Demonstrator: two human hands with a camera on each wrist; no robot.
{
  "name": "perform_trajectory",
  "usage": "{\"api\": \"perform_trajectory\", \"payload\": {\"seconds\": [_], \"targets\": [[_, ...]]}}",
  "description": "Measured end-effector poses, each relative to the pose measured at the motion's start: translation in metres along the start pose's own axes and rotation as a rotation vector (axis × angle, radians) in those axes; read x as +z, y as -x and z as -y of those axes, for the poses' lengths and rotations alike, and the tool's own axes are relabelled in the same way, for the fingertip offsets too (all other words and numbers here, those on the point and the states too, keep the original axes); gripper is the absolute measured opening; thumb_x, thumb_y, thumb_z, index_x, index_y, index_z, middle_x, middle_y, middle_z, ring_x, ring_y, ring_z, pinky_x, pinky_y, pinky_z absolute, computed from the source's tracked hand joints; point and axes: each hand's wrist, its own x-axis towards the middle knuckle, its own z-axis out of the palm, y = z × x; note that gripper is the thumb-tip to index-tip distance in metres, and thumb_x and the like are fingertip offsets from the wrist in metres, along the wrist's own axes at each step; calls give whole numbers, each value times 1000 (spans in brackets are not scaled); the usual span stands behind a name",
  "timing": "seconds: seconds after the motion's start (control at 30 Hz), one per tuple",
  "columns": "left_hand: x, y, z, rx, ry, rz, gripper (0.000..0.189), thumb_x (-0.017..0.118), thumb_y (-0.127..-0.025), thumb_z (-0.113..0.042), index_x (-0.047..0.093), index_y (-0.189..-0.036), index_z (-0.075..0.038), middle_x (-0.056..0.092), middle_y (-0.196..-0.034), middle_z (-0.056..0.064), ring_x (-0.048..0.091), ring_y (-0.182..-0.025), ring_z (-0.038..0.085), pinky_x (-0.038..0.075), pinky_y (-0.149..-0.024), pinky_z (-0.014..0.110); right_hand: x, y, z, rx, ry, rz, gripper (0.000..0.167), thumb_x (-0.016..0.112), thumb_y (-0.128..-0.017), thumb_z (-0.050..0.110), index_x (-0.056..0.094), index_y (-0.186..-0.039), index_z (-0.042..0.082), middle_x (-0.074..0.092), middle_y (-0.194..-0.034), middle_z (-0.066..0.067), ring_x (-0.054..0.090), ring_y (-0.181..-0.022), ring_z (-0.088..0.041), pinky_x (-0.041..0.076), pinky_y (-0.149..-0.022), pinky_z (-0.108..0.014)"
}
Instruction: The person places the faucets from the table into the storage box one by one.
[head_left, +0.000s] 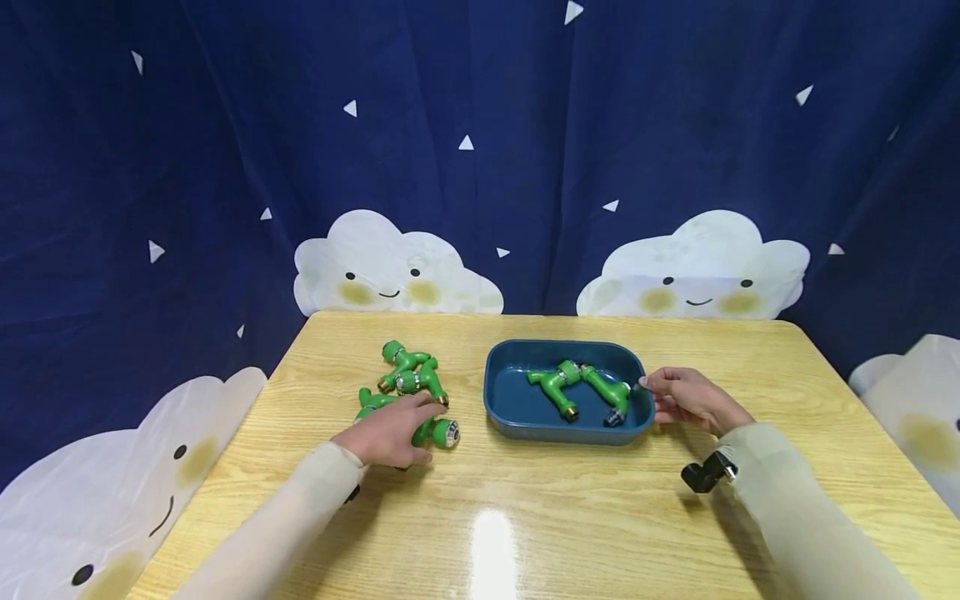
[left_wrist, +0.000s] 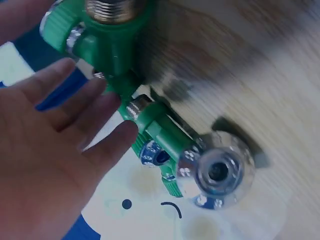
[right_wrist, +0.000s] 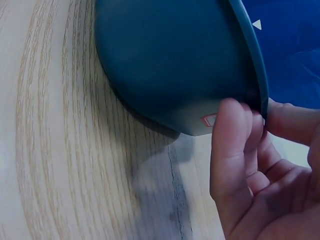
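Note:
My left hand (head_left: 393, 429) reaches over a group of green Y-shaped valves at the left of the table. Its fingers are spread and fairly straight in the left wrist view, fingertips right beside a green valve (left_wrist: 165, 135) with a chrome end. Another green valve (left_wrist: 117, 47) with a threaded metal end lies between thumb and fingers; part of the group is hidden under the hand in the head view. My right hand (head_left: 690, 396) pinches the right rim of a dark blue tub (head_left: 570, 434), thumb inside and fingers outside. Two green valves (head_left: 558, 387) lie in the tub.
The wooden table (head_left: 570, 517) carries everything. More green valves (head_left: 422, 382) lie in a cluster behind my left hand, left of the tub. A dark blue curtain (head_left: 480, 183) with white cloud shapes hangs along the table's back and sides.

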Motion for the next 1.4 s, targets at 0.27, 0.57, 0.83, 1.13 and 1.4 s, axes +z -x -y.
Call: {"api": "perform_trajectory", "payload": {"seconds": [0.27, 0.57, 0.83, 1.13, 1.4], "targets": [[-1, 12, -1, 35, -140, 134, 103, 85, -74, -21, 27, -158, -17, 31, -160, 12, 32, -148, 37, 35, -117, 54, 1, -2, -1, 0, 15, -4, 22, 54, -103, 24, 56, -108, 2, 65, -78, 4, 66, -69, -6, 60, -67, -25], [2, 7, -3, 92, -325, 44, 99, 87, -73, -35, 35, -154, -16, 46, -145, 9, 48, -133, 30, 44, -108, 48, -1, -1, 0, 11, 2, -8, 21, 54, -103, 24, 56, -106, 3, 64, -78, 4, 65, -67, -5, 60, -67, -26], [6, 1, -7, 151, -272, -38, 102, 87, -64, -58, 41, -142, -11, 48, -127, 8, 57, -105, 22, 53, -94, 38, 0, -1, 0, 13, 3, -4, 24, 55, -103, 25, 55, -109, 2, 66, -79, 4, 67, -69, -6, 60, -67, -26], [7, -3, -5, 87, -173, 110, 109, 85, -70, -51, 24, -156, -25, 41, -149, 14, 52, -130, 34, 52, -98, 48, 1, 0, 2, 5, 8, 2, 23, 55, -102, 25, 56, -108, 3, 66, -78, 4, 66, -68, -5, 60, -67, -25], [6, -3, -6, 75, -151, 110, 109, 85, -70, -53, 26, -156, -24, 47, -147, 13, 51, -133, 34, 48, -104, 51, 0, 0, 1, 6, 1, 4, 23, 55, -102, 25, 56, -108, 3, 65, -77, 4, 66, -68, -5, 61, -68, -26]]}}
